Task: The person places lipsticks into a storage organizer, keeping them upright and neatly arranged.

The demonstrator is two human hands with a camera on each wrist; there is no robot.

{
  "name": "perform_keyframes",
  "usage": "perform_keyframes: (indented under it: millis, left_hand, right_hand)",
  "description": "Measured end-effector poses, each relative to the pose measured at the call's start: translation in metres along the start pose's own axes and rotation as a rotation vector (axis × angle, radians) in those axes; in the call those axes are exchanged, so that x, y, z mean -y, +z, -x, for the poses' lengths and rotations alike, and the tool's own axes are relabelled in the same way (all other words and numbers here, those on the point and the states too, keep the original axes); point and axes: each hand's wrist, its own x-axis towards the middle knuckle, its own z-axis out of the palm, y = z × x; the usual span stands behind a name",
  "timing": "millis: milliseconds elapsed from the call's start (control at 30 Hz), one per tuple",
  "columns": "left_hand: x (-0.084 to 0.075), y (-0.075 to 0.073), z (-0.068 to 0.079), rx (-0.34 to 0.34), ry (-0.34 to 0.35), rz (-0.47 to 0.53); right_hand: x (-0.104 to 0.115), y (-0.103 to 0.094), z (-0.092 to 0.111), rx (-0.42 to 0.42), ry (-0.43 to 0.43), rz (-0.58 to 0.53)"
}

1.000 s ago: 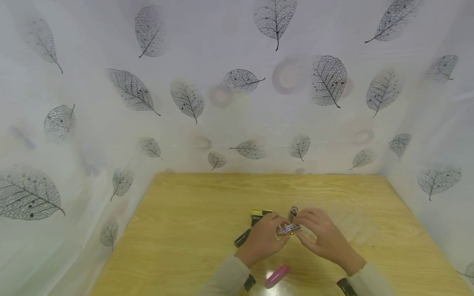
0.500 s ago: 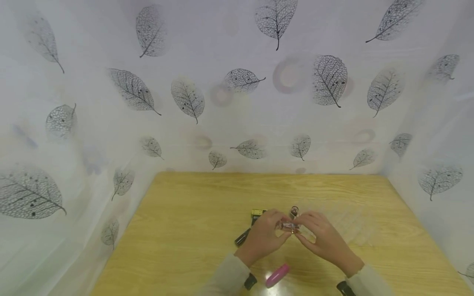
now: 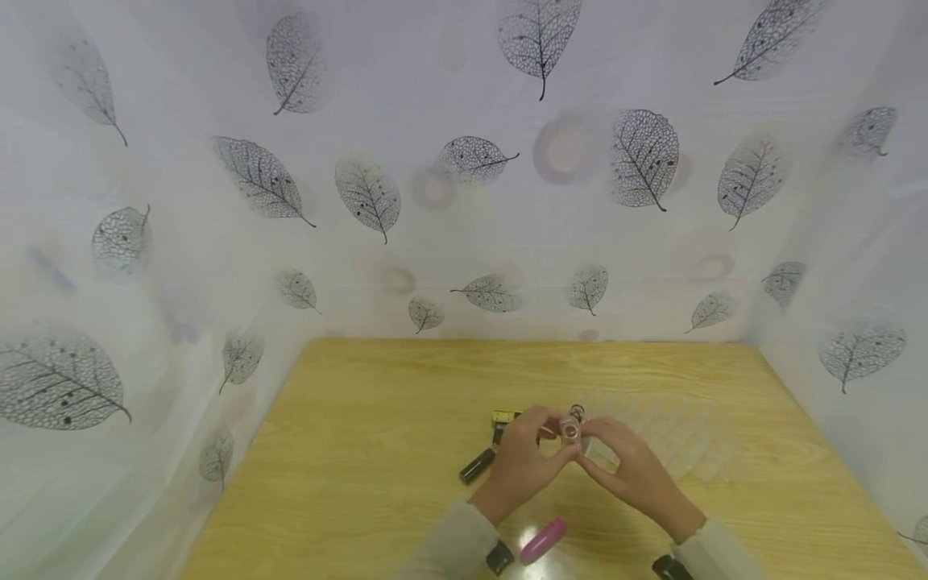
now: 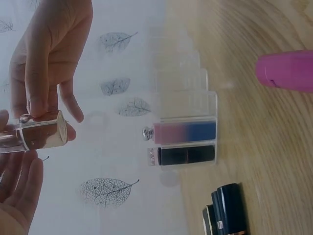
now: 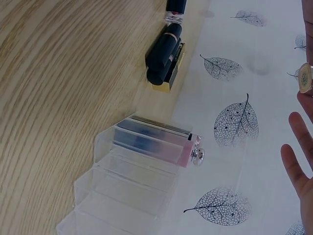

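A lipstick tube (image 4: 41, 132) with a clear section and a rose-gold section is between my two hands above the table. In the head view, one end of the lipstick (image 3: 571, 432) faces the camera. My left hand (image 3: 525, 463) pinches it from the left with thumb and fingers. From the right, my right hand (image 3: 633, 467) holds it with thumb and forefinger, the other fingers lying loosely. The right wrist view shows the round gold end of the lipstick (image 5: 306, 78) at the frame edge; much of both hands is cut off there.
A clear stepped organizer (image 5: 132, 191) stands behind my hands, holding a pink-and-blue tube (image 4: 183, 133) and a black tube (image 4: 186, 155). Black lipsticks (image 5: 164, 49) and a gold-black case (image 3: 503, 416) lie to the left. A pink tube (image 3: 544, 540) lies near my left wrist.
The lipstick has turned between my fingers, from lying sideways to pointing one end toward the head camera. Both hands stay close together, with the left slightly higher.
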Motion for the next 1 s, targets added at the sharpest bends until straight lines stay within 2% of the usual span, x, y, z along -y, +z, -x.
perform_keyframes:
  millis: [167, 433, 700, 867, 1000]
  left_hand:
    - [0.000, 0.001, 0.000, -0.025, -0.018, 0.062]
    - [0.003, 0.002, 0.001, -0.052, -0.038, 0.077]
    - [0.004, 0.001, 0.002, -0.057, -0.059, 0.080]
    - [0.002, 0.000, 0.002, -0.052, -0.107, 0.122]
    - [0.002, 0.000, 0.002, -0.049, -0.112, 0.109]
  right_hand:
    - [0.000, 0.001, 0.001, 0.009, -0.003, -0.013]
    - [-0.010, -0.014, 0.000, 0.009, 0.078, 0.077]
    - [-0.051, -0.037, 0.004, -0.037, 0.092, 0.305]
    - [-0.083, -0.044, 0.018, -0.009, 0.115, 0.415]
    - [-0.101, -0.044, 0.032, 0.024, 0.133, 0.462]
